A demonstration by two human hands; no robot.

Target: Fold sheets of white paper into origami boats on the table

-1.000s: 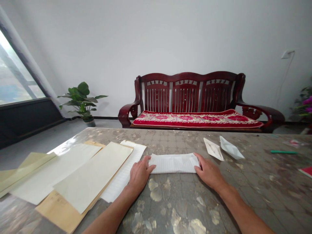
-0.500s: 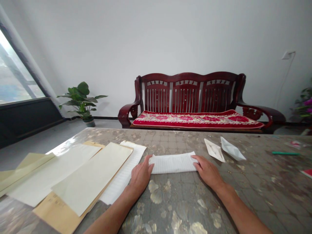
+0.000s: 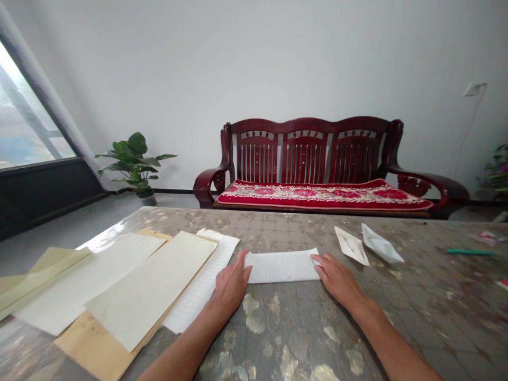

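Note:
A folded strip of white lined paper (image 3: 282, 266) lies crosswise in front of me, at or just above the patterned tabletop (image 3: 301, 323). My left hand (image 3: 233, 278) grips its left end, thumb on the near side and fingers toward the far corner. At the right end, my right hand (image 3: 336, 276) pinches the paper between thumb and fingers. Two folded paper boats, one cream (image 3: 351, 246) and one white (image 3: 381, 243), rest beyond my right hand.
Left of my arms lie a pale pad (image 3: 153, 288), brown envelope paper (image 3: 95, 344), white lined sheets (image 3: 198, 296) and yellowish paper (image 3: 43, 275). A green pen-like stick (image 3: 470, 252) lies far right. Behind the table stand a red wooden bench (image 3: 305, 159) and a potted plant (image 3: 135, 164).
The view has shifted very slightly, so things on the right sit a little farther right. Both hands keep hold of the folded paper in nearly the same place.

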